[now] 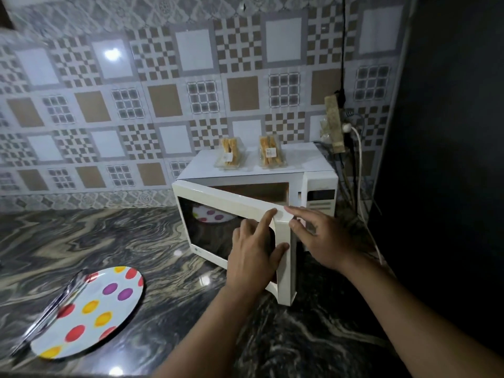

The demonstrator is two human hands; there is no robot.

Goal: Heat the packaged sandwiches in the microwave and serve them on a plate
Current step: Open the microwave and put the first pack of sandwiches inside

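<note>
A white microwave [319, 165] stands on the counter with its door [231, 195] swung partly open. Two clear packs of sandwiches sit on its top, one on the left [230, 154] and one on the right [270, 153]. My left hand [253, 257] is on the door's outer face near its free edge, index finger stretched up, thumb against the edge. My right hand [321, 236] lies on the inner side of that edge, fingers straight and touching it. A polka-dot plate [92, 312] lies on the counter at the lower left.
Metal tongs [54, 306] rest across the plate's left rim. The door glass reflects the dotted plate. A power strip [335, 124] with plugs and cables hangs right of the microwave, beside a dark wall. The marbled counter [136, 241] stretches to the left.
</note>
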